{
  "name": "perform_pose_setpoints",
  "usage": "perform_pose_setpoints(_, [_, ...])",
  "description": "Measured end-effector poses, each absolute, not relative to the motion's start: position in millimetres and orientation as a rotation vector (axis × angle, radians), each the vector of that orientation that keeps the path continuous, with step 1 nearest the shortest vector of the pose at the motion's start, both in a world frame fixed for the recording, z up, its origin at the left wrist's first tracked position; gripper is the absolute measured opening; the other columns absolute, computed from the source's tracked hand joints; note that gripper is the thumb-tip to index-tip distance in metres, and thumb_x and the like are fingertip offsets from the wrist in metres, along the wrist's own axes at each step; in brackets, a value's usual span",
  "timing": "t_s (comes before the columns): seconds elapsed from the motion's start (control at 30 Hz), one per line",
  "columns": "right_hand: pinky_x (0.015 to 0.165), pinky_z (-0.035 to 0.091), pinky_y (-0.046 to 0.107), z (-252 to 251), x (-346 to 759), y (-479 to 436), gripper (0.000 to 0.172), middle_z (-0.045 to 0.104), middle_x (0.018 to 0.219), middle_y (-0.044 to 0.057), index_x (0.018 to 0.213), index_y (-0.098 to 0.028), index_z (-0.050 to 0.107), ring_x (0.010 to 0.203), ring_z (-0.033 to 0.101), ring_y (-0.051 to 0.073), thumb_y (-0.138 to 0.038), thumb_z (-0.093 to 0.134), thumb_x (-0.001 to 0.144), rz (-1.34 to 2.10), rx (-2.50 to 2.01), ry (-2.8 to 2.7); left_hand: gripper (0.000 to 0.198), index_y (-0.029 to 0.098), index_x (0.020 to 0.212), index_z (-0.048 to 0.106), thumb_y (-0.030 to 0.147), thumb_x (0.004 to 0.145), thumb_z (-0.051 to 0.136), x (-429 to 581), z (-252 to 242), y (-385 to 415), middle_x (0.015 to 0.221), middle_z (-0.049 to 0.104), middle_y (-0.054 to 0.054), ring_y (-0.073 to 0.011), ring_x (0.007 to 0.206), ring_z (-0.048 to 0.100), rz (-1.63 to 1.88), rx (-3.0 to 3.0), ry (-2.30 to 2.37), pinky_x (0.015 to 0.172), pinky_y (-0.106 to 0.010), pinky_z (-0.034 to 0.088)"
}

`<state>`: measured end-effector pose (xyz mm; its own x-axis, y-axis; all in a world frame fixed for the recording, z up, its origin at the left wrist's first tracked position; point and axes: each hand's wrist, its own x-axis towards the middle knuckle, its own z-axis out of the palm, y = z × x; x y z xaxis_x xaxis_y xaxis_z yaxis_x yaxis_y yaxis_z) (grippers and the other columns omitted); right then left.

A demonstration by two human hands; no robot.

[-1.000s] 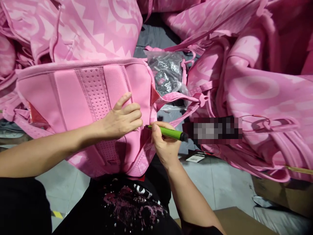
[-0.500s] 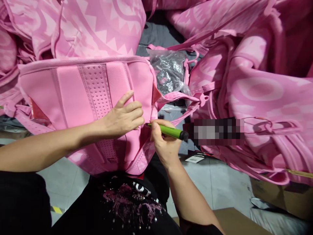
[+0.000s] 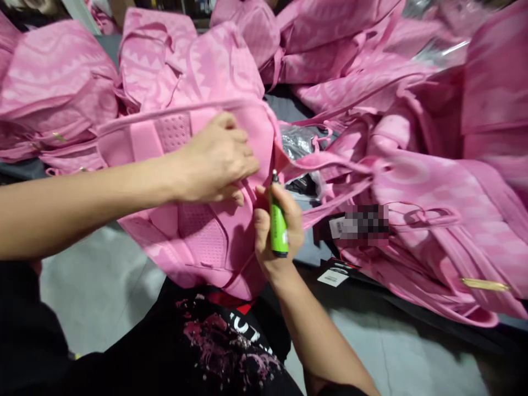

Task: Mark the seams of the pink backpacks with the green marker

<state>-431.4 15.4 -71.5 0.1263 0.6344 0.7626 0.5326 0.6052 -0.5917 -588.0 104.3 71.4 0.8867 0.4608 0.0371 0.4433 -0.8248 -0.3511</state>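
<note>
A pink backpack (image 3: 258, 132) is tilted in front of me, its padded back panel and perforated strip facing up. My left hand (image 3: 220, 159) lies over this panel, fingers curled and closed on the pink fabric. What exactly the fingertips grip is hidden. A green marker pen (image 3: 279, 228) is held in my right hand (image 3: 295, 223), between thumb and fingers. Its pale tip points up and away from me, close to the backpack's side edge, and its dark end faces me. Pink straps (image 3: 330, 162) stretch from that side toward the right.
More pink backpacks (image 3: 58, 71) are piled at the left and along the back. Another backpack (image 3: 433, 181) lies at the right with a paper tag (image 3: 332, 277) below it. A clear plastic bag (image 3: 297, 142) sits behind the straps. Grey tiled floor (image 3: 99, 286) shows below.
The marker pen has swung from lying sideways to pointing away from me. My left hand has moved up the panel. The view has tilted up, showing more backpacks behind.
</note>
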Motion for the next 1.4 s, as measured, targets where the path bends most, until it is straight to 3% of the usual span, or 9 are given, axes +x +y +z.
perform_pose_setpoints(0.17, [0.093, 0.052, 0.043, -32, -423, 13, 0.039, 0.071, 0.116, 0.004, 0.14, -0.032, 0.052, 0.102, 0.069, 0.023, -0.04, 0.052, 0.101, -0.113, -0.842, -1.799, 0.038, 0.019, 0.08, 0.064, 0.056, 0.087, 0.059, -613, 85, 38, 0.072, 0.058, 0.0, -0.0289, 0.097, 0.066, -0.306, -2.655, -1.168, 0.098, -0.057, 0.04])
perform_pose_setpoints(0.3, [0.081, 0.052, 0.038, -52, -423, 30, 0.028, 0.077, 0.1, 0.004, 0.121, -0.025, 0.065, 0.085, 0.071, 0.02, -0.039, 0.054, 0.099, 0.046, -0.749, -2.045, 0.035, 0.018, 0.074, 0.065, 0.05, 0.086, 0.063, -641, 30, 44, 0.067, 0.063, -0.002, -0.0208, 0.077, 0.062, -0.449, -2.772, -1.401, 0.081, -0.041, 0.047])
perform_pose_setpoints(0.43, [0.076, 0.048, 0.034, -78, -434, 45, 0.023, 0.078, 0.096, 0.004, 0.115, -0.021, 0.067, 0.079, 0.07, 0.017, -0.024, 0.058, 0.094, 0.013, -0.76, -2.064, 0.019, 0.02, 0.102, 0.068, 0.032, 0.093, 0.056, -661, 5, 78, 0.101, 0.071, -0.006, -0.0211, 0.095, 0.062, -0.659, -2.783, -1.367, 0.085, -0.036, 0.047])
perform_pose_setpoints(0.57, [0.076, 0.047, 0.035, -81, -448, 31, 0.029, 0.077, 0.097, 0.004, 0.119, -0.022, 0.065, 0.082, 0.07, 0.019, -0.019, 0.06, 0.091, -0.068, -0.823, -2.06, 0.07, 0.023, 0.142, 0.049, 0.041, 0.079, 0.075, -651, 9, 110, 0.147, 0.05, -0.015, -0.0342, 0.132, 0.045, -0.333, -2.807, -1.273, 0.103, -0.048, 0.039])
perform_pose_setpoints(0.77, [0.076, 0.054, 0.038, -78, -451, 17, 0.024, 0.076, 0.102, 0.007, 0.115, -0.021, 0.064, 0.088, 0.069, 0.022, -0.018, 0.062, 0.092, 0.119, -0.895, -2.119, 0.091, 0.016, 0.15, 0.038, 0.042, 0.073, 0.079, -616, -19, 155, 0.138, 0.056, -0.018, -0.0366, 0.121, 0.053, 0.03, -2.848, -1.341, 0.098, -0.045, 0.043])
perform_pose_setpoints(0.9, [0.076, 0.059, 0.037, -79, -430, 36, 0.029, 0.076, 0.103, 0.008, 0.124, -0.021, 0.059, 0.089, 0.073, 0.022, -0.034, 0.058, 0.097, 0.437, -0.987, -2.073, 0.114, 0.014, 0.16, 0.002, 0.041, 0.076, 0.074, -614, -31, 155, 0.16, 0.031, -0.023, -0.0382, 0.144, 0.034, -0.108, -2.86, -1.129, 0.113, -0.054, 0.03])
perform_pose_setpoints(1.03, [0.064, 0.058, 0.032, -81, -415, 50, 0.03, 0.076, 0.088, 0.004, 0.121, -0.022, 0.054, 0.073, 0.073, 0.02, -0.038, 0.059, 0.096, 0.575, -1.234, -1.824, 0.119, 0.02, 0.16, -0.009, 0.042, 0.077, 0.073, -611, -33, 147, 0.168, 0.001, -0.02, -0.0409, 0.155, 0.006, -0.104, -2.842, -1.008, 0.116, -0.066, 0.011])
perform_pose_setpoints(1.23, [0.079, 0.059, 0.032, -63, -401, 66, 0.023, 0.077, 0.103, 0.005, 0.11, -0.02, 0.069, 0.087, 0.074, 0.019, -0.034, 0.066, 0.092, 0.77, -1.191, -2.066, 0.112, 0.017, 0.16, -0.008, 0.029, 0.08, 0.068, -595, -42, 159, 0.166, 0.017, -0.022, -0.0395, 0.143, 0.035, 0.059, -2.872, -1.088, 0.108, -0.054, 0.035])
perform_pose_setpoints(1.4, [0.09, 0.056, 0.034, -38, -401, 87, 0.028, 0.075, 0.117, 0.007, 0.119, -0.019, 0.072, 0.101, 0.072, 0.021, -0.029, 0.058, 0.096, 0.95, -1.281, -2.295, 0.101, 0.016, 0.16, -0.012, 0.024, 0.087, 0.057, -595, -49, 163, 0.163, 0.024, -0.019, -0.0369, 0.141, 0.036, 0.073, -2.864, -1.056, 0.109, -0.052, 0.034])
